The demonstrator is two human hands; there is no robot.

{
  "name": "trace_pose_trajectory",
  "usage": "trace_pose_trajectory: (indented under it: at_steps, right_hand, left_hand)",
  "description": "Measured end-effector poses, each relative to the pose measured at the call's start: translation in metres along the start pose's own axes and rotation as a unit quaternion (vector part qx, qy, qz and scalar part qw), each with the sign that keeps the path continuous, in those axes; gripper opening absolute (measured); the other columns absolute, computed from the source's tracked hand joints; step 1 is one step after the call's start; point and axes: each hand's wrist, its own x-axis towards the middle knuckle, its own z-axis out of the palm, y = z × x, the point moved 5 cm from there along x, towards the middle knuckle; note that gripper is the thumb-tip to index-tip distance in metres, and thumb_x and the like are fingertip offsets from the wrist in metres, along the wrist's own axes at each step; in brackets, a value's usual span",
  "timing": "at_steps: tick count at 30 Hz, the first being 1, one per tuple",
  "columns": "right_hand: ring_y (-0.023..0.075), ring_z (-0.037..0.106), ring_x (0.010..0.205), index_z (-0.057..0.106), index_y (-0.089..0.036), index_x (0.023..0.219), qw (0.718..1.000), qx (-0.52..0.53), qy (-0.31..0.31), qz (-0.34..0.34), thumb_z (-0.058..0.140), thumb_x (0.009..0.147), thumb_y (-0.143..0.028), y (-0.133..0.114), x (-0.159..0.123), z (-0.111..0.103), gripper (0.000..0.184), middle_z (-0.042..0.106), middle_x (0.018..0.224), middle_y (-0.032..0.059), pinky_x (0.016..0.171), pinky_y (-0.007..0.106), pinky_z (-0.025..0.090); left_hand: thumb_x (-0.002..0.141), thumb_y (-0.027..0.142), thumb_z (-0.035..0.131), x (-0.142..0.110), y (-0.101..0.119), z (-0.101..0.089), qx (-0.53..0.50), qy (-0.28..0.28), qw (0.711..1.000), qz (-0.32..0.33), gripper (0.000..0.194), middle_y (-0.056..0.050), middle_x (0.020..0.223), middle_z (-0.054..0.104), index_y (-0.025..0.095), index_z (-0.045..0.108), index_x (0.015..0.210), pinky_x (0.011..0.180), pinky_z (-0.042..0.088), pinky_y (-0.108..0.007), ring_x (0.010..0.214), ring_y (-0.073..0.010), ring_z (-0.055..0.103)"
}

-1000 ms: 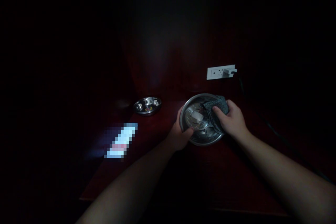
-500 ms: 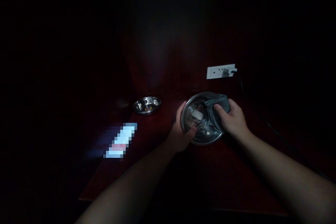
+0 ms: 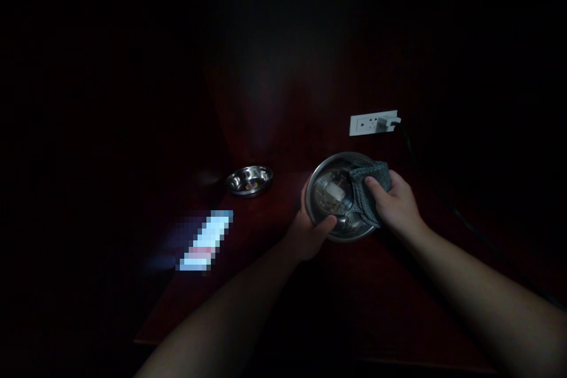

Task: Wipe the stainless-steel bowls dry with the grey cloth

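Note:
A shiny metal bowl is tilted so that its inside faces me. My left hand grips its left side, with the thumb over the rim and the fingers around the outside. A whitish patch, perhaps a label or a reflection, shows on the bowl's bottom. My right hand is closed on a grey-green textured cloth, thumb on top. The cloth lies over the bowl's right rim and reaches into its inside. The fingers under the cloth are hidden.
A small stack of shallow metal bowls stands on the dark red table to the left. Nearer me glows a blurred-out screen. On the wall, a socket plate holds a plug, its cable running down the right.
The bowl has turned slightly in my hands, and my left thumb sits a little lower and further right. The cloth has shifted slightly right with my right hand.

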Motion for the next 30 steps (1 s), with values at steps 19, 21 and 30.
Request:
trace_pose_trajectory:
  at_steps: [19,21,30]
  right_hand:
    - [0.0174,0.055,0.066,0.057,-0.019,0.086,1.0,-0.006,0.0,-0.011,0.057,0.078,-0.046,-0.005,-0.001,-0.002,0.028,0.061,0.078,0.0032,0.061,0.031,0.046]
    - [0.0173,0.055,0.066,0.057,-0.019,0.086,1.0,-0.015,0.003,-0.014,0.057,0.078,-0.046,-0.003,-0.001,-0.002,0.028,0.061,0.078,0.0031,0.062,0.031,0.046]
    - [0.0164,0.053,0.062,0.055,-0.019,0.085,0.999,-0.047,-0.003,-0.023,0.058,0.077,-0.045,-0.003,0.0,-0.001,0.027,0.06,0.075,0.0026,0.058,0.031,0.045]
  left_hand:
    - [0.072,0.029,0.068,0.001,0.0,0.0,0.008,-0.025,1.0,0.017,0.088,-0.017,0.131,0.049,0.019,0.014,0.141,0.103,0.035,-0.05,0.119,-0.0282,0.048]
    - [0.071,0.03,0.068,0.002,0.004,0.0,0.001,-0.034,0.999,0.035,0.089,-0.017,0.133,0.047,0.02,0.014,0.141,0.104,0.034,-0.05,0.121,-0.029,0.046]
    - [0.069,0.036,0.068,0.007,0.008,-0.004,-0.042,-0.062,0.995,0.072,0.087,-0.015,0.137,0.043,0.019,0.021,0.141,0.106,0.032,-0.047,0.127,-0.0316,0.04]
